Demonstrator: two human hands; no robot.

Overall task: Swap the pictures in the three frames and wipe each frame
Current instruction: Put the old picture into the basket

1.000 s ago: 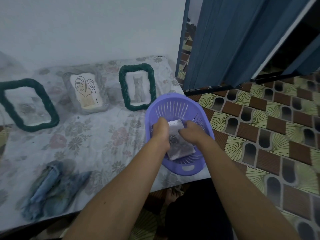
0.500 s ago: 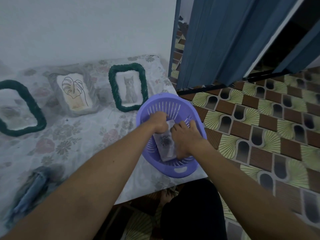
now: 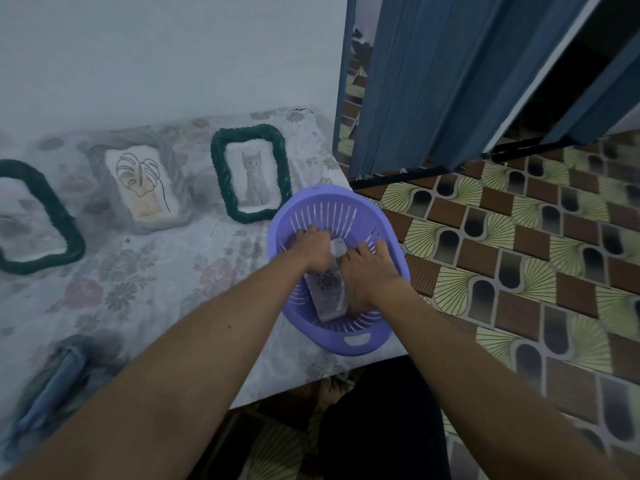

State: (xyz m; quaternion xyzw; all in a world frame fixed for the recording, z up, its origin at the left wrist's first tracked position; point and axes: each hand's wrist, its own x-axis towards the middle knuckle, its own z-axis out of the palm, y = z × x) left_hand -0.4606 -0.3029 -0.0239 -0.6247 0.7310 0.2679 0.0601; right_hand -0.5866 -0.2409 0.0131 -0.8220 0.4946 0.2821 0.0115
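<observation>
One blue cloth (image 3: 52,386) lies bunched near the front left corner of the tabletop (image 3: 166,271), kept in reach, we judge, for the wiping. At the front right corner sits the purple basket (image 3: 329,192), which keeps the spare pictures (image 3: 327,292) together. Both our hands are inside it. Our left hand (image 3: 313,249) curls its fingers over the stack's far end. Our right hand (image 3: 367,271) clasps the right edge, probably to part one sheet from the rest. Toward the back edge three frames face us in a row: a green frame (image 3: 221,181) with a cat, a grey frame (image 3: 181,188) with a leaf drawing, and another green frame (image 3: 64,216) whose picture is too blurred to read.
</observation>
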